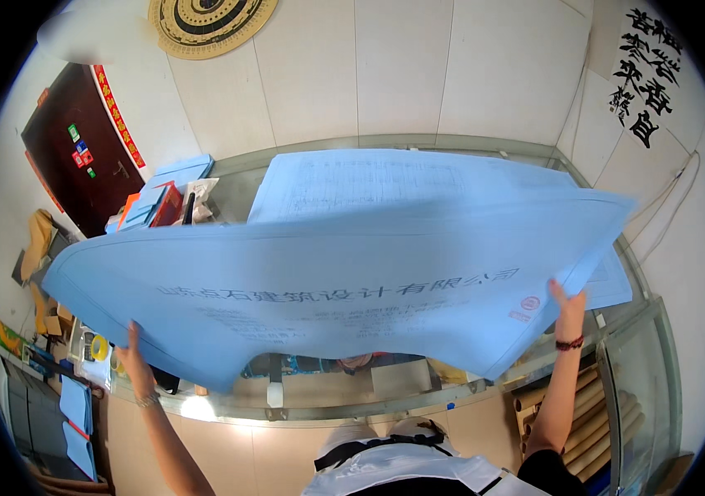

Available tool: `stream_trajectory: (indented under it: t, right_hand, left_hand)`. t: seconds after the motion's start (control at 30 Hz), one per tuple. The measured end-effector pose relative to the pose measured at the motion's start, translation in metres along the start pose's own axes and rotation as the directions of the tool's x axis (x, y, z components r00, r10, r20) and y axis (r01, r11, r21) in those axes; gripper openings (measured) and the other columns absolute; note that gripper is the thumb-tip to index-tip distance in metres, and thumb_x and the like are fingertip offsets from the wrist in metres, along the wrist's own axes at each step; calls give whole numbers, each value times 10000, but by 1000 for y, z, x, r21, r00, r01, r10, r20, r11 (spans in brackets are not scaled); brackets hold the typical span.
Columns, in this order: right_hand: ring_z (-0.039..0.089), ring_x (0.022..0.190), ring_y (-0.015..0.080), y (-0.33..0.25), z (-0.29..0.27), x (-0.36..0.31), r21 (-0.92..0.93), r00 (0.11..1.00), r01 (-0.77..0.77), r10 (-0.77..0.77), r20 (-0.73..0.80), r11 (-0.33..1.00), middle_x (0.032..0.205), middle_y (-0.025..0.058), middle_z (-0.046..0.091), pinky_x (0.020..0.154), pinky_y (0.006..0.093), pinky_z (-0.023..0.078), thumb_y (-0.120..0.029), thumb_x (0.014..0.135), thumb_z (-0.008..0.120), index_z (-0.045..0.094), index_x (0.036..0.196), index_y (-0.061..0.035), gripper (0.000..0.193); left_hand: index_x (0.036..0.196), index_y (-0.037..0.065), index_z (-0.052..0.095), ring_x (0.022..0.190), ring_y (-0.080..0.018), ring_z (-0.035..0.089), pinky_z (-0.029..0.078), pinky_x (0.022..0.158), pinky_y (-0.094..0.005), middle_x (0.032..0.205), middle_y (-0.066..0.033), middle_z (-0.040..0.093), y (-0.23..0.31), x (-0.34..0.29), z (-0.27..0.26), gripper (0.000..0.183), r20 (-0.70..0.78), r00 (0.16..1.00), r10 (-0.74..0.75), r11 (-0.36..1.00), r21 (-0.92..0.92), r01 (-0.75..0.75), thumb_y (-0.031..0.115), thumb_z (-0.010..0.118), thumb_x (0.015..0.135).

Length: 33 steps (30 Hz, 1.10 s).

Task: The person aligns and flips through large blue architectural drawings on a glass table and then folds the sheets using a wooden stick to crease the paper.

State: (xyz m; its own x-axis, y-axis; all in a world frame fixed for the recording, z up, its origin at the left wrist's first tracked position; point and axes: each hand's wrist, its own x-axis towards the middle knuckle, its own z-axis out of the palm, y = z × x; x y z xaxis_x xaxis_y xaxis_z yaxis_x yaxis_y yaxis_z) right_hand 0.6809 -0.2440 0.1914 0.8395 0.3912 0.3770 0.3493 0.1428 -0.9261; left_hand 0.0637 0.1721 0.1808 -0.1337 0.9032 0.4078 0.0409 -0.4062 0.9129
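A large blue printed drawing sheet is held up and stretched across in front of me, its lower edge sagging in the middle. At its lower left edge my left hand grips it, thumb on the near face. My right hand pinches the right edge, with the thumb in front. Behind the held sheet lie more blue drawing sheets on a glass-topped counter, partly covered by it. Another blue sheet corner shows beyond my right hand.
Folded blue papers and a red box sit at the counter's back left. A yellow tape roll is left of my left hand. Brown cardboard tubes fill the lower right. A dark door stands far left.
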Motion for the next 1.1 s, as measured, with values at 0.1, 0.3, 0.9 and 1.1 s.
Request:
stream_trajectory:
  t: [0.1,0.3,0.9,1.1]
  right_hand:
    - [545,779,109,50,-2,-33,-97,985,-154,161,69,983,879,33,613,704,265,435,-121,797,664,618,918,15,188]
    - [553,699,91,43,-34,18,-259,972,-216,232,31,941,769,31,624,626,248,449,-105,792,664,644,919,25,182]
    - [555,776,371,99,78,98,-886,818,336,367,442,319,795,202,585,668,441,442,-375,652,710,605,688,-11,381]
    - [577,951,319,88,219,-16,-552,548,255,352,759,794,1022,166,610,811,398,464,-326,771,637,531,1134,-53,467]
  left_hand:
    - [1086,-48,538,958,-136,514,400,867,-289,1075,-72,556,-41,-38,12,345,-55,998,-25,1000,-12,24,208,607,865]
    - [861,-28,603,686,-81,528,422,629,-227,799,-20,601,-25,-8,26,209,253,943,-217,968,182,174,181,613,859]
    - [807,-76,653,606,-92,543,432,557,-265,694,-35,626,-253,-92,173,271,517,686,-512,859,290,423,194,666,806]
    - [842,-67,653,629,-92,540,426,578,-253,733,-36,635,-254,-99,187,227,580,673,-459,888,310,339,158,648,821]
